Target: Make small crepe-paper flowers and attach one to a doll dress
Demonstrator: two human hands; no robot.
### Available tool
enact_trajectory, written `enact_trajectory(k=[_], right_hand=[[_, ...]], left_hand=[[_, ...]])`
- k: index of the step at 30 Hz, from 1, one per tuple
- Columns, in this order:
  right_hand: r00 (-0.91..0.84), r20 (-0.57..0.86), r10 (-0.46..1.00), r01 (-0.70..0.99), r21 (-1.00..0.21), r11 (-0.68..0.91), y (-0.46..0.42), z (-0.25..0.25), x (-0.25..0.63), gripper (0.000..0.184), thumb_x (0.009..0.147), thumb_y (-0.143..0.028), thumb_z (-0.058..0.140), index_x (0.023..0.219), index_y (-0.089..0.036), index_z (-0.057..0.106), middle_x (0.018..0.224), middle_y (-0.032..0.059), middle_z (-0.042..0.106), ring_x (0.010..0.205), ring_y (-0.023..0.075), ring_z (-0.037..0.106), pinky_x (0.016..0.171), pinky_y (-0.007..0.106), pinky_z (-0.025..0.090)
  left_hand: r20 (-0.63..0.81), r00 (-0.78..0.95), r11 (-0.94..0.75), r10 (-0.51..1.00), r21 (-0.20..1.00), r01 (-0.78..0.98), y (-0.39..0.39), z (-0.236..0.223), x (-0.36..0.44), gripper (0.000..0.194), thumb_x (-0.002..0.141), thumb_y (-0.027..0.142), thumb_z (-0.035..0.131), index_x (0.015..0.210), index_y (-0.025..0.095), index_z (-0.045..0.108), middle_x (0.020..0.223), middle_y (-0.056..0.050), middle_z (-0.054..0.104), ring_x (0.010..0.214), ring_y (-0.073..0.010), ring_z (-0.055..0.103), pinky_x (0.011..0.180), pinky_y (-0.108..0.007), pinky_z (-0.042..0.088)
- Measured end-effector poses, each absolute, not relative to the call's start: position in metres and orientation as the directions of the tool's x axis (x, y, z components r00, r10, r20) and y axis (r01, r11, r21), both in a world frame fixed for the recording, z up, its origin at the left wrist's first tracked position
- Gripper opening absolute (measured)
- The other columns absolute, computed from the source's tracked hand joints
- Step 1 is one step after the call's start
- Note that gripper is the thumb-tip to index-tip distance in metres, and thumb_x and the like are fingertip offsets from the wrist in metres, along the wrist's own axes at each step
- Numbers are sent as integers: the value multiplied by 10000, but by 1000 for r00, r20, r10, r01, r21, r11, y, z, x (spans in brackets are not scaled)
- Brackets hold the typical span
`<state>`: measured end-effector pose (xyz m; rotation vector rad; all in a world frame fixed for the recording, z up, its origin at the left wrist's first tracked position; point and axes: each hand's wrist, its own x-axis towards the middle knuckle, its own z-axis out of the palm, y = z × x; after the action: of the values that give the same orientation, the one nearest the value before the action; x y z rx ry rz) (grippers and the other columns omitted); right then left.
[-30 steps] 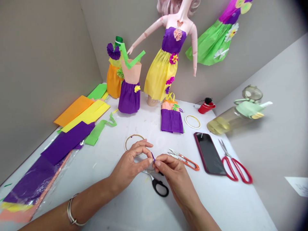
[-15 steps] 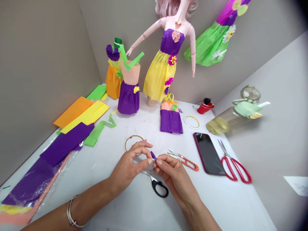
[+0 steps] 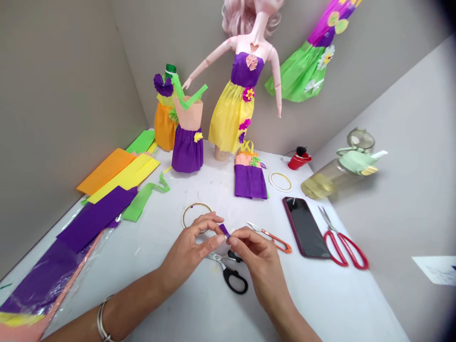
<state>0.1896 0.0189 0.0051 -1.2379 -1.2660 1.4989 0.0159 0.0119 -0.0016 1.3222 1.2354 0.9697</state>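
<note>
A small folded strip of purple paper (image 3: 224, 230) is pinched between my two hands over the middle of the table. The fingertips of my right hand (image 3: 254, 249) close on its lower end. My left hand (image 3: 194, 244) holds the strip's other side between thumb and fingers. Beneath the hands lie black-handled scissors (image 3: 235, 281), partly covered by my right hand. Orange thread snips (image 3: 272, 236) rest just beyond the right fingers. Behind my left hand is a roll of tape (image 3: 185, 209), its near edge hidden by the fingers.
Coloured paper sheets (image 3: 96, 216) lie along the left. A doll (image 3: 231, 109) and small paper dresses (image 3: 187, 149) stand at the back. On the right are a phone (image 3: 306, 228), red-handled scissors (image 3: 345, 247), another tape roll (image 3: 280, 182), a red bucket (image 3: 299, 160) and a bottle (image 3: 327, 175).
The view has shifted slightly. Both hands stay on the purple strip, which now shows more of its length, and more of the black-handled scissors is visible below.
</note>
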Motion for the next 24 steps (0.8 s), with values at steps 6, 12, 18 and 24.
enact_trajectory(k=[6,12,18,24], right_hand=[[-202,-137,970,39,-991,-132,16,7,188,163,818,-344,709,759,-193,693,717,-13,565,680,126,470,644,256,371],[-338,-303,891,-177,-909,-376,20,2,192,200,816,-356,720,783,-166,671,715,-6,596,689,112,493,700,245,389],[-487,-360,796,-357,-750,-557,23,0,193,203,789,-301,745,737,-139,635,692,-6,598,585,72,487,634,219,383],[-552,-322,769,-257,-811,-525,18,8,192,214,773,-314,749,746,-128,645,691,3,611,579,77,510,623,221,365]], left_hand=[[-109,141,92,984,988,122,11,-3,15,136,859,364,611,812,238,634,1326,-51,583,1395,-297,360,1158,-532,245],[13,141,-41,990,978,204,8,-12,17,93,869,314,604,819,242,634,1299,-47,588,1386,-285,365,1155,-527,245],[446,140,-461,884,778,428,9,-21,15,96,896,163,551,908,231,618,1190,-67,616,1343,-256,389,1120,-499,297],[556,131,-539,820,676,503,16,-17,8,115,913,137,540,889,224,611,1175,-66,601,1337,-243,387,1095,-459,337]])
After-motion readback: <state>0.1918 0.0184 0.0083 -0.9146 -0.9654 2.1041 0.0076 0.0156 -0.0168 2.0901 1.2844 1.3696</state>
